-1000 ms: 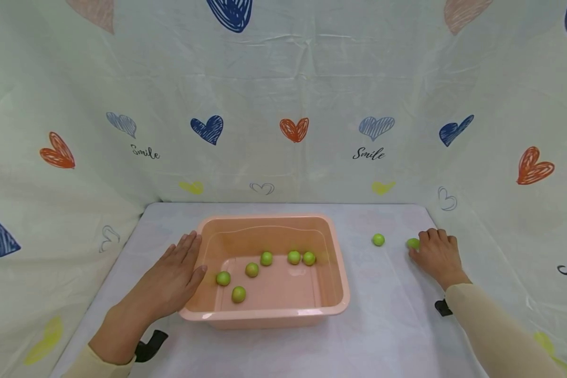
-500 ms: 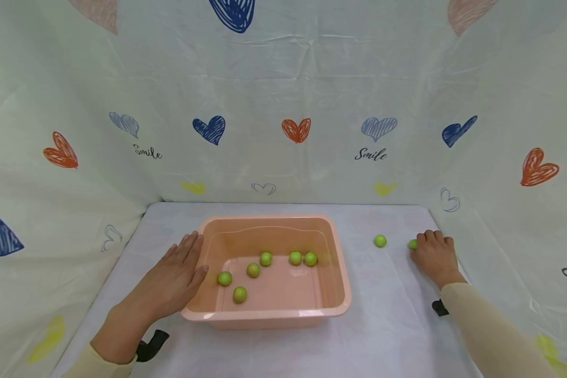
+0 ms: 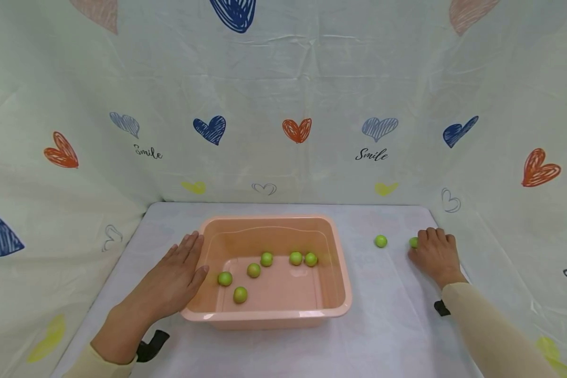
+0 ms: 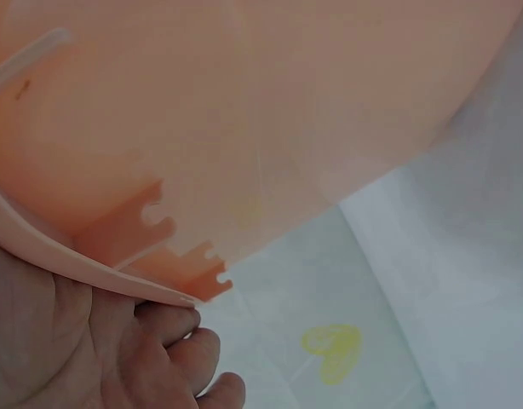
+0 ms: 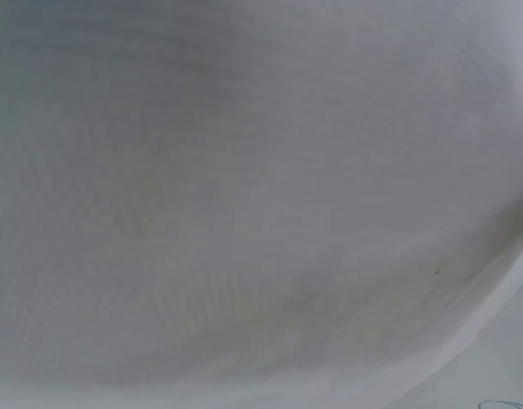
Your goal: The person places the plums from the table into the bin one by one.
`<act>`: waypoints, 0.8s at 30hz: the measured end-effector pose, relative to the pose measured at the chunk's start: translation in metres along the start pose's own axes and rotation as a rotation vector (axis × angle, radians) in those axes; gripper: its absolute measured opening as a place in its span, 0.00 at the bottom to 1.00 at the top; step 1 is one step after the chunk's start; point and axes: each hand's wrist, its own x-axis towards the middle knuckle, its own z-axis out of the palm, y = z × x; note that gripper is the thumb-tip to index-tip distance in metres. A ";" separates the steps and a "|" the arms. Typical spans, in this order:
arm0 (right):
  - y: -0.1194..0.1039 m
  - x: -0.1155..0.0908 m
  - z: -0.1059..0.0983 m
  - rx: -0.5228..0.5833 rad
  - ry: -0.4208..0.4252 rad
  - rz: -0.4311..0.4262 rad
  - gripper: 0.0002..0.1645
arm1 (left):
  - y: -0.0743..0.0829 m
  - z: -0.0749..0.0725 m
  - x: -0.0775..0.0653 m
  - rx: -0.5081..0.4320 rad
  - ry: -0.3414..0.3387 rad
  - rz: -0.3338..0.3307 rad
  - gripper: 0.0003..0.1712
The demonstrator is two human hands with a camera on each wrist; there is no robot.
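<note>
My left hand (image 3: pixel 167 286) lies with straight fingers along the left rim of a peach-coloured plastic basin (image 3: pixel 264 315). In the left wrist view, the left hand (image 4: pixel 91 349) rests against the outside of the basin (image 4: pixel 244 102), just under its rim. Over at the table's right edge, my right hand (image 3: pixel 437 257) grips a small round green ball (image 3: pixel 413 242) with curled fingers that hide most of it. Another green ball (image 3: pixel 380 241) lies on the table to the left of that hand. The right wrist view holds only whitish cloth, without the hand.
Several green balls (image 3: pixel 253 270) lie scattered on the basin's floor. A white cloth covers the table (image 3: pixel 382 336). Behind it and at both sides hangs a pale curtain (image 3: pixel 331 79) printed with hearts and "Smile".
The fingers of my right hand now cover more of the green ball at the table's right edge. My left hand and the basin keep their places, and the head view has shifted slightly.
</note>
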 end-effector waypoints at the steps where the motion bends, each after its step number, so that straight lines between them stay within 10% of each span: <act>1: -0.001 0.001 0.000 0.002 0.015 -0.004 0.21 | 0.000 0.000 0.000 0.000 0.000 -0.001 0.42; 24: -0.048 0.030 -0.021 0.026 0.253 -0.226 0.25 | 0.002 0.000 -0.001 0.012 0.003 -0.012 0.42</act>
